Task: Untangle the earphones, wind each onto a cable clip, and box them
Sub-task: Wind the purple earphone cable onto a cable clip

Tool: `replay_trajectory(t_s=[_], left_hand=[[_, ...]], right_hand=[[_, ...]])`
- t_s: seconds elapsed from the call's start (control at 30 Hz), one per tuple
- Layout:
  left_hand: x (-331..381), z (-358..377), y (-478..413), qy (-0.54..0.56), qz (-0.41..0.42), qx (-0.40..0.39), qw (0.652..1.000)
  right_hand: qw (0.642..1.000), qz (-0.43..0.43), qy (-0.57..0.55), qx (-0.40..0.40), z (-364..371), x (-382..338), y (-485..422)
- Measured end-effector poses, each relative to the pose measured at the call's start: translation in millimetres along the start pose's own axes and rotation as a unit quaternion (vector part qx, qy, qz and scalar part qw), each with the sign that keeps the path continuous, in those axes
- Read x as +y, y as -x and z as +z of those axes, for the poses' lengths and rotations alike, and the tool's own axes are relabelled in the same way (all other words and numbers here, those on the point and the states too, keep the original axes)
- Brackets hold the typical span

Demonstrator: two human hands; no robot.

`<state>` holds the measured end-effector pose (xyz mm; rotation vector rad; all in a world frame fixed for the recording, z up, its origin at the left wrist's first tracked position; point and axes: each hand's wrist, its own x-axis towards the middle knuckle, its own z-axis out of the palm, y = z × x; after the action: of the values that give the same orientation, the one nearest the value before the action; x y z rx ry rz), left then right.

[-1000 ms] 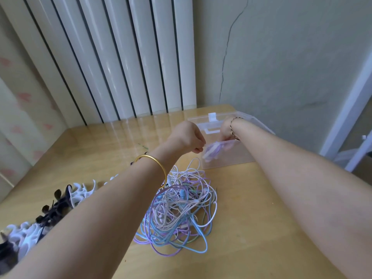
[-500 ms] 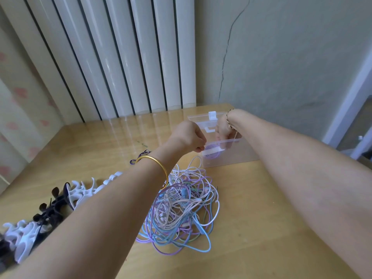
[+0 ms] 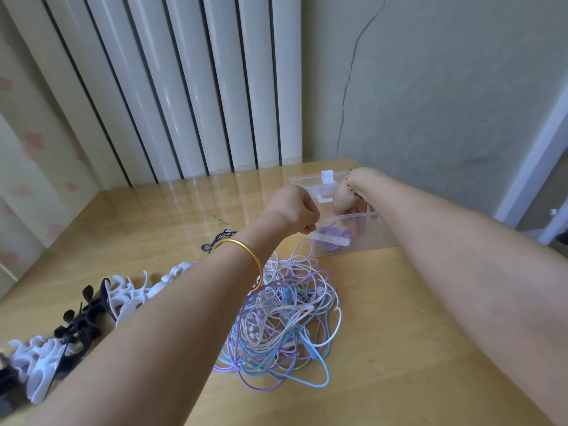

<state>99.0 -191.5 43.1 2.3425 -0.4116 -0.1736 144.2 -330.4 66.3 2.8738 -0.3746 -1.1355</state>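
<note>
A clear plastic box [image 3: 378,238] stands at the table's far right with its lid [image 3: 307,181] open behind it. Inside lies a purple earphone wound on a white clip [image 3: 330,238]. My right hand [image 3: 345,199] reaches down into the box, fingertips pinching the clip's right end, seen through the wall. My left hand [image 3: 293,210] is a fist pinching the box's front left corner. A tangled pile of pastel earphones [image 3: 282,321] lies in front of the box, partly under my left forearm.
A row of white cable clips [image 3: 132,295] and black cable clips [image 3: 81,321] runs along the left of the wooden table [image 3: 399,348]. A dark blue cable [image 3: 218,238] lies behind my left wrist. A white radiator [image 3: 215,103] and a cracked wall stand behind.
My right hand has lowered the wound purple earphone from above the box's front rim down to its bottom. My left hand has stayed at the box's left corner.
</note>
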Motion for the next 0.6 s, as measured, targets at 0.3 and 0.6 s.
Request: replay_trajectory(t_s=[0.3, 0.6], left_hand=[[0, -7, 7, 0.040, 0.018, 0.030, 0.999], [-10, -38, 59, 0.073, 0.030, 0.078, 0.994]], right_hand=[[0.994, 0.010, -0.025, 0.103, 2, 1, 6], [0.910, -0.118, -0.081, 0.390, 21, -8, 49]])
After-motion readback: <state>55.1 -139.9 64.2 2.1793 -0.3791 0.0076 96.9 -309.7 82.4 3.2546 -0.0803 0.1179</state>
